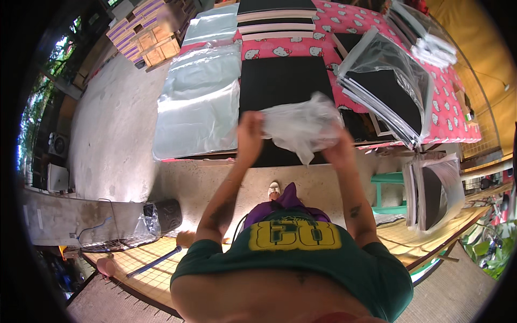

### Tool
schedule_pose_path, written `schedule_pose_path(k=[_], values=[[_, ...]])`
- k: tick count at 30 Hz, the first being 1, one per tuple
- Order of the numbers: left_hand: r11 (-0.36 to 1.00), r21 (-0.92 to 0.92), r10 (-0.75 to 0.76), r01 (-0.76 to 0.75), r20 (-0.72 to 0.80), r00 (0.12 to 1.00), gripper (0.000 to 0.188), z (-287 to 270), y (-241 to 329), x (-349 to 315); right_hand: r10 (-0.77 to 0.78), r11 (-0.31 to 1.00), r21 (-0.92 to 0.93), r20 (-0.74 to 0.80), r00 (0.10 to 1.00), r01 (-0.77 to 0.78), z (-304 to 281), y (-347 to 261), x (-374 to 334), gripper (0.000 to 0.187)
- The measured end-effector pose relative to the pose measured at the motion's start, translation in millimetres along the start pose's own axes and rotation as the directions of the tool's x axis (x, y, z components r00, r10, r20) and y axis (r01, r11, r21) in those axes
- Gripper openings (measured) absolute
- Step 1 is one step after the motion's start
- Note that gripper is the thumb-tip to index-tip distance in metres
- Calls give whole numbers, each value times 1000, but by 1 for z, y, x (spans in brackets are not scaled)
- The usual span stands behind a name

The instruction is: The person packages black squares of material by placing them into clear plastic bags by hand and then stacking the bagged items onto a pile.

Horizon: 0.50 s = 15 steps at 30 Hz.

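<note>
A crumpled clear plastic bag (301, 121) is stretched between my two hands, above a flat black panel (285, 81) on the table. My left hand (250, 137) pinches the bag's left end. At its right end my right hand (340, 148), somewhat blurred, is closed on the plastic. Left of the black panel lie flat clear plastic sleeves (196, 107), overlapping in piles. On the right, a stack of black panels with white edges (382, 102) sits partly inside clear plastic.
A pink patterned cloth (283, 49) covers the table. More black boards (277, 19) are stacked at the far side. Wrapped panels (431, 191) rest on a green stool (389, 192) to my right. Wooden crates or blocks (153, 40) stand at the far left.
</note>
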<state>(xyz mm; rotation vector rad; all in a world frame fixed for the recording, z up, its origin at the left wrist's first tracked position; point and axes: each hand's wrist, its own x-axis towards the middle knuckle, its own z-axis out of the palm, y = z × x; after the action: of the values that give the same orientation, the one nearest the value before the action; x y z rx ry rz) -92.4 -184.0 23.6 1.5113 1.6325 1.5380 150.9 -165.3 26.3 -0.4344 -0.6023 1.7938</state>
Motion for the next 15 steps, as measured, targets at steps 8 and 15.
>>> schedule_pose_path(k=[8, 15], values=[[859, -80, 456, -505, 566, 687, 84, -35, 67, 48, 329, 511, -766, 594, 734, 391, 56, -62, 12, 12], [972, -139, 234, -188, 629, 742, 24, -34, 65, 56, 93, -703, -690, 150, 984, 172, 22, -98, -16, 26]])
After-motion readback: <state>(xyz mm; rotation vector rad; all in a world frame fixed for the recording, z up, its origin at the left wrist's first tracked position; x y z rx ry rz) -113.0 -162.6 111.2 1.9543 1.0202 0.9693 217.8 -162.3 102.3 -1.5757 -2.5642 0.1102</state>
